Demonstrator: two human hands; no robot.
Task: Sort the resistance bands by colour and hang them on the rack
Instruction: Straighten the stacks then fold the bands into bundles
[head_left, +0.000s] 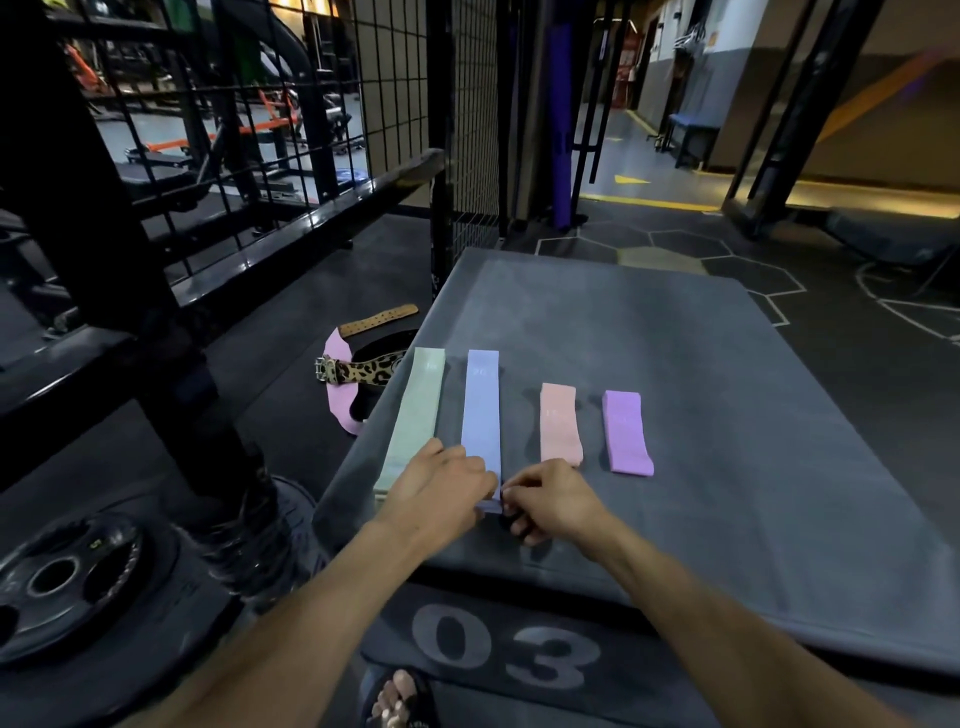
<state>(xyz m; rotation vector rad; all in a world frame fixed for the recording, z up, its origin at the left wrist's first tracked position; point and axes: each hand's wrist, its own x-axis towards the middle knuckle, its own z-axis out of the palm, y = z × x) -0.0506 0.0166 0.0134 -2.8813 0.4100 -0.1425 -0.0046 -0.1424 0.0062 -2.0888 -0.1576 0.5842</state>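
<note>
Now both hands' fingers (488, 480) pinch the blue band's (482, 415) near end.

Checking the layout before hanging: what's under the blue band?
The blue band lies flat on the grey mat. Both hands, left and right, cover its near end.

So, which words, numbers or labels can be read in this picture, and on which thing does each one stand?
"03": large grey digits on the front face of the grey box.
Green band: small white print near its far end, too blurred to read.
Blue band: white print, perhaps "20", not certain.
Peach band: faint print, unreadable.
Purple band: faint print, unreadable.
Weight plate: small yellow mark, unreadable.
</note>
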